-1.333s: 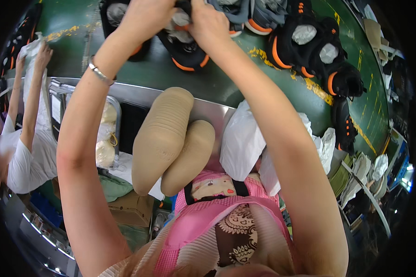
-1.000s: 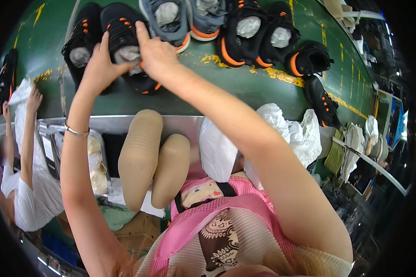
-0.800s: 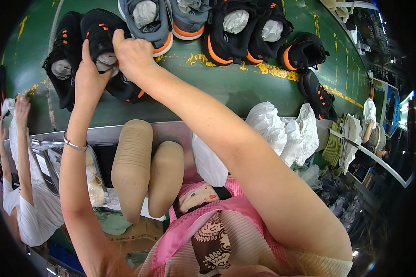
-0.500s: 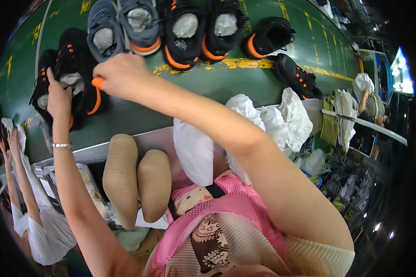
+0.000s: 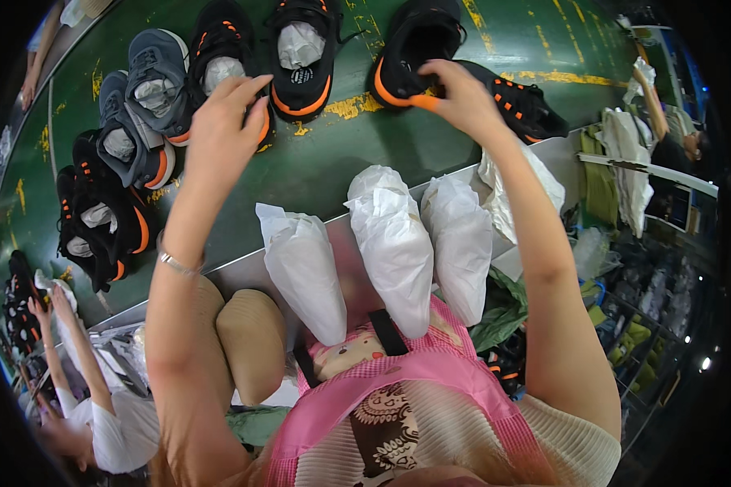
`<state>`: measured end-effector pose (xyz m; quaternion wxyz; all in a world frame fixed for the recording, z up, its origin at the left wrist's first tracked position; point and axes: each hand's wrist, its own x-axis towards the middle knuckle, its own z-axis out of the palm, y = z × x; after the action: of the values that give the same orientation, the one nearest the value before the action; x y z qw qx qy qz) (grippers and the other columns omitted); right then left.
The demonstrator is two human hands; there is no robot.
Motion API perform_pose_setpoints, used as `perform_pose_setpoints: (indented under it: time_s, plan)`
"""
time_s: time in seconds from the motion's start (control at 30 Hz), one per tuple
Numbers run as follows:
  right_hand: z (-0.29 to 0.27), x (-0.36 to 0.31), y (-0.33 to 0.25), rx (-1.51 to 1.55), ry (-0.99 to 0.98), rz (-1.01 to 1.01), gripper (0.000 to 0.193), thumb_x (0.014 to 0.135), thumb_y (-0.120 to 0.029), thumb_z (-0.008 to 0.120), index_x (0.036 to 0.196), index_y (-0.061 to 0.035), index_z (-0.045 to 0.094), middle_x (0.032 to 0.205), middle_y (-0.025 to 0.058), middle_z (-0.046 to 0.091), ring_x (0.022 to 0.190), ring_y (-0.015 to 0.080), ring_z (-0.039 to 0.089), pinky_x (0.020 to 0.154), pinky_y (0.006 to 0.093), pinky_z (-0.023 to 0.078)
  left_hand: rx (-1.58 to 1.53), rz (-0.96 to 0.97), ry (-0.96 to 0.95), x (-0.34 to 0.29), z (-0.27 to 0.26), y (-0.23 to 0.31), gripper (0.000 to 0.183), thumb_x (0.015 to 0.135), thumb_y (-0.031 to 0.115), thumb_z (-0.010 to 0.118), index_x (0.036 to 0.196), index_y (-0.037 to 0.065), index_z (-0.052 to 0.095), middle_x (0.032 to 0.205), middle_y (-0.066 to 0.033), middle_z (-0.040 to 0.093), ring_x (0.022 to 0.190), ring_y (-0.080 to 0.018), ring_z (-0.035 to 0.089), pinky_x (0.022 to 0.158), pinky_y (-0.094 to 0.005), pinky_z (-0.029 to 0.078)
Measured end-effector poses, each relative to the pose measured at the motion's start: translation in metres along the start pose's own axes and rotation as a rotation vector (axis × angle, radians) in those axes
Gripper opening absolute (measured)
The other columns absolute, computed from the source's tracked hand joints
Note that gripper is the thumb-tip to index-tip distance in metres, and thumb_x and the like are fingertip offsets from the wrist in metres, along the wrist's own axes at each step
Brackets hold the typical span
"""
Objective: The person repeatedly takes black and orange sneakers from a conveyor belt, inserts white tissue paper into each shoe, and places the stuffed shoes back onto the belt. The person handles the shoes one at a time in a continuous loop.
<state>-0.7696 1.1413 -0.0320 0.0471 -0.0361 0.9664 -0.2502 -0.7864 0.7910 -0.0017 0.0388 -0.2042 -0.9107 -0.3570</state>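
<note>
My right hand (image 5: 461, 97) pinches the orange sole edge of a black shoe (image 5: 414, 49) lying on the green belt (image 5: 333, 162). My left hand (image 5: 223, 122) hovers with its fingers spread, its fingertips at the orange heel of another black shoe (image 5: 219, 61), and holds nothing. Between these two lies a black shoe stuffed with white paper (image 5: 300, 53). A metal bracelet (image 5: 175, 261) is on my left wrist.
Three white paper-wrapped bundles (image 5: 394, 243) lean at the belt's near edge, with tan shoe forms (image 5: 252, 345) beside them. Grey shoes (image 5: 150, 97) and more black shoes (image 5: 97, 215) lie to the left, another black shoe (image 5: 528, 105) to the right. A co-worker (image 5: 105, 418) is at lower left.
Both hands left the black shoe at the left. My right hand moved right and took hold of another shoe's sole. The left hand opened. White bundles came into view.
</note>
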Motion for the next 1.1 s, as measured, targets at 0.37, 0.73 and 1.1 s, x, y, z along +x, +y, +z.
perform_pose_setpoints:
  time_s: [0.37, 0.73, 1.1]
  plan:
    - [-0.072, -0.111, 0.239, -0.702, 0.178, -0.165, 0.030, 0.075, -0.019, 0.072, 0.102, -0.0077, 0.065, 0.080, 0.0092, 0.067, 0.087, 0.0257, 0.064, 0.087, 0.0346, 0.047, 0.452, 0.318, -0.283, 0.083, 0.163, 0.098, 0.044, 0.079, 0.026, 0.073, 0.120, 0.013, 0.064, 0.118, -0.0010, 0.061, 0.097, -0.0264, 0.057, 0.083, -0.0345, 0.053]
    - [-0.079, -0.032, 0.215, -0.498, 0.124, 0.154, 0.028, 0.082, -0.019, 0.062, 0.109, -0.0121, 0.064, 0.091, 0.0131, 0.069, 0.085, 0.0333, 0.067, 0.074, 0.0448, 0.054, 0.277, 0.251, -0.443, 0.080, 0.251, 0.201, 0.040, 0.076, 0.040, 0.074, 0.093, 0.005, 0.068, 0.096, -0.0095, 0.067, 0.091, -0.0309, 0.057, 0.075, -0.0399, 0.053]
    - [-0.012, 0.060, 0.141, 0.104, 0.417, -0.398, 0.042, 0.078, -0.013, 0.068, 0.119, -0.0113, 0.062, 0.121, 0.0045, 0.063, 0.115, 0.0256, 0.055, 0.096, 0.0381, 0.045, 0.053, -0.062, 0.057, 0.134, 0.244, 0.124, 0.027, 0.087, 0.017, 0.063, 0.109, 0.001, 0.064, 0.092, -0.0111, 0.064, 0.092, -0.0283, 0.061, 0.082, -0.0354, 0.048]
